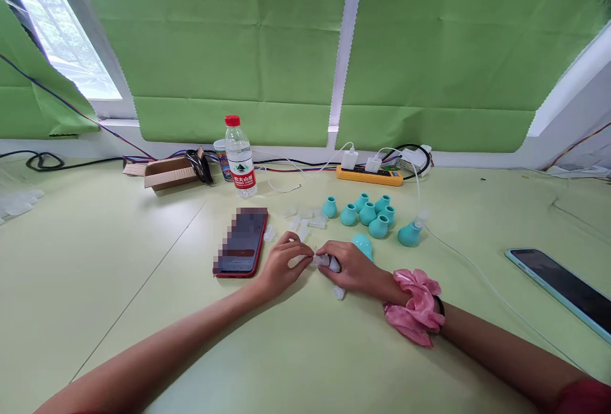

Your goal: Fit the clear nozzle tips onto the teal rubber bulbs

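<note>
On the worktop (143, 255): pale green surface carrying everything, with both forearms laid across it.
Tablet (563, 290): dark screen near the right edge, well apart from the hands; a wide sweep of the right elbow could nudge it, I judge.
Phone (242, 241): red case, flat, just beside the left hand; a slip sideways of that hand could push it.
Water bottle (240, 158): upright with its red cap on, behind the phone, beside the cardboard box (169, 172); a reach over it could tip it toward the power strip (369, 176), which would be the worst outcome.
Left hand (282, 264): fingers curled together, pinching 1 end of a small clear piece (321, 260).
Right hand (353, 267): fingers closed on the other end of the same piece, a pink scrunchie (414, 307) on its wrist.
Teal bulbs (367, 213): about 7 stand behind the hands, 1 more lying just behind the right hand; a jerk could roll it away.
White cable (458, 251): runs past the right wrist; the scrunchie could catch it.
Clear piece: held between both hands, low over the worktop; too much squeeze could make it pop out among the loose clear pieces (305, 220).
</note>
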Motion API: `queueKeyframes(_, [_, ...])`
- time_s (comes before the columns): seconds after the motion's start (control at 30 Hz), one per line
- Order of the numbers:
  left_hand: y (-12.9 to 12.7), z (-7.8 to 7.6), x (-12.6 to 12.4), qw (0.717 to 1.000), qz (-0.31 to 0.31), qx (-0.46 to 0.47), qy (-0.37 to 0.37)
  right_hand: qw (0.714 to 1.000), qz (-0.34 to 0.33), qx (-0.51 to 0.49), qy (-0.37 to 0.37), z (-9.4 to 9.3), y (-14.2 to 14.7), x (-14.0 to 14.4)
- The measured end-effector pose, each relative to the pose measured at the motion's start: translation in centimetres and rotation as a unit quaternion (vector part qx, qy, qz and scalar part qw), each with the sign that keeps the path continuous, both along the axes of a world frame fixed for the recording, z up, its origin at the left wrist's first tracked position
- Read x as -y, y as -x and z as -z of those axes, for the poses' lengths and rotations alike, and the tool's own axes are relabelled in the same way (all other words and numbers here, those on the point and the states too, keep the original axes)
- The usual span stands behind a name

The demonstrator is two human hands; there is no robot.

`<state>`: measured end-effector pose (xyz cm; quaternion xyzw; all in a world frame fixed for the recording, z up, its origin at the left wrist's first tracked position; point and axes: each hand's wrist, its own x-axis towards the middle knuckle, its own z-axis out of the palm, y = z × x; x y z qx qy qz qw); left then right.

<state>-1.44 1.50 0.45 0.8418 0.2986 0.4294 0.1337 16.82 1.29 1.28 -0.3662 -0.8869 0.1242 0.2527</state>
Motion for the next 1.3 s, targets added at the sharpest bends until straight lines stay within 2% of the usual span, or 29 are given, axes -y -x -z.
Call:
queueKeyframes(0.1, [-0.2, -0.2, 0.2, 0.998, 0.005, 0.029, 0.060, 0.999, -0.013, -0.031, 0.008, 0.2, -0.1, -0.4])
queueKeyframes(0.23, [-0.2, -0.3, 0.4, 0.989, -0.039, 0.033, 0.140, 0.998, -0.010, -0.057, 0.015, 0.5, -0.2, -0.6])
queueKeyframes(0.37, [-0.2, -0.2, 0.3, 0.986, -0.048, 0.032, 0.158, 0.998, -0.016, -0.048, 0.022, 0.4, -0.2, -0.4])
queueKeyframes(0.47, [-0.2, -0.1, 0.1, 0.989, -0.034, 0.034, 0.140, 0.999, -0.014, -0.038, 0.025, 0.1, -0.2, -0.3])
queueKeyframes(0.63, [-0.3, 0.2, -0.1, 0.997, 0.019, 0.023, 0.068, 0.999, -0.018, -0.028, 0.020, 0.2, -0.2, -0.5])
queueKeyframes(0.87, [-0.4, 0.6, -0.1, 1.000, 0.006, -0.011, -0.020, 0.999, -0.023, -0.030, 0.018, 0.1, -0.2, -0.4])
queueKeyframes(1.07, [-0.4, 1.0, 0.0, 0.998, -0.012, -0.044, -0.034, 0.999, -0.023, -0.025, 0.005, 0.4, -0.2, -0.4])
queueKeyframes(1.3, [-0.4, 0.8, 0.0, 0.998, -0.021, -0.039, -0.042, 0.999, -0.032, -0.004, -0.009, 0.5, -0.4, -0.3])
